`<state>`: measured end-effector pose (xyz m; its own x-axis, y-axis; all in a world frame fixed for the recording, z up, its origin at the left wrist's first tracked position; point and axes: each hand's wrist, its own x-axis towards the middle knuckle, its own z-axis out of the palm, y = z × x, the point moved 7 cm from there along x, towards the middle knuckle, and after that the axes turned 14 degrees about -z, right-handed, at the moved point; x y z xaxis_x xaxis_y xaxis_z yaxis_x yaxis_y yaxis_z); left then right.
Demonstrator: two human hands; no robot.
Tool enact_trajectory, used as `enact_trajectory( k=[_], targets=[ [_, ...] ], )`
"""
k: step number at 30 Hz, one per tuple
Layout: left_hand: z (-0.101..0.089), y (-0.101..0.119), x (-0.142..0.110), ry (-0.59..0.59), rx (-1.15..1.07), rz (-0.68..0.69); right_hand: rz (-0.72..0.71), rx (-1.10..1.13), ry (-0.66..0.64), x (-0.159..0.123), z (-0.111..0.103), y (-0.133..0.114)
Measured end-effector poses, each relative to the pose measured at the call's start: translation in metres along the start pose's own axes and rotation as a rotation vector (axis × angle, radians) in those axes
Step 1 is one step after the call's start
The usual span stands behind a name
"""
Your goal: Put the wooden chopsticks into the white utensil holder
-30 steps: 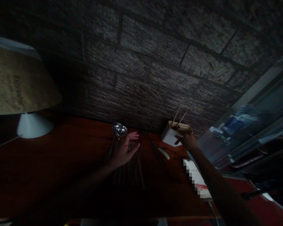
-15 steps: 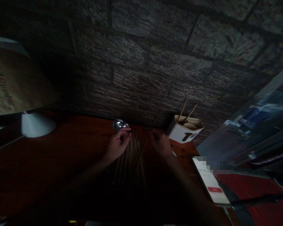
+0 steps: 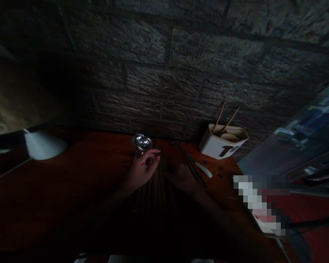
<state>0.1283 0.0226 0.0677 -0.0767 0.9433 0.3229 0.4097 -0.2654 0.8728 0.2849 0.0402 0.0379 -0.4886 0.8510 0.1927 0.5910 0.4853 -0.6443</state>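
Lying flat: thin sticks [image 3: 155, 184] on the table [image 3: 93, 164], in easy reach.
Left hand [image 3: 142, 170]: curled by them.
Right hand [image 3: 184, 177]: low, near them.
Grips: too dark, I can't tell.
White pot [image 3: 215, 148]: upright, so two tall sticks [image 3: 219, 117] lean inside.

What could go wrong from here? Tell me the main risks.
The sticks lie side by side, with the left hand and right hand over or beside them, so a nudge might scatter them.

The left hand is close to the round heads of the ladles and could knock them.

The light is dim, and the sticks' near ends fade into shadow, so one might be missed.
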Motion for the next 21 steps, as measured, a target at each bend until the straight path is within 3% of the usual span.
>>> enact_trajectory(
  k=[5, 10, 14, 21],
  targets=[
    [0.006, -0.006, 0.001, -0.064, -0.066, -0.059, 0.084, 0.414, 0.005, -0.005, -0.007, 0.011],
    [0.019, -0.019, 0.002, -0.204, -0.312, -0.287, 0.149, 0.739, -0.019, -0.008, 0.0, 0.003],
    [0.021, -0.023, 0.002, -0.232, -0.373, -0.412, 0.141, 0.785, -0.06, -0.011, 0.012, -0.012],
    [0.013, -0.012, 0.001, -0.201, -0.384, -0.379, 0.186, 0.825, -0.015, -0.013, 0.018, -0.017]
  ],
)
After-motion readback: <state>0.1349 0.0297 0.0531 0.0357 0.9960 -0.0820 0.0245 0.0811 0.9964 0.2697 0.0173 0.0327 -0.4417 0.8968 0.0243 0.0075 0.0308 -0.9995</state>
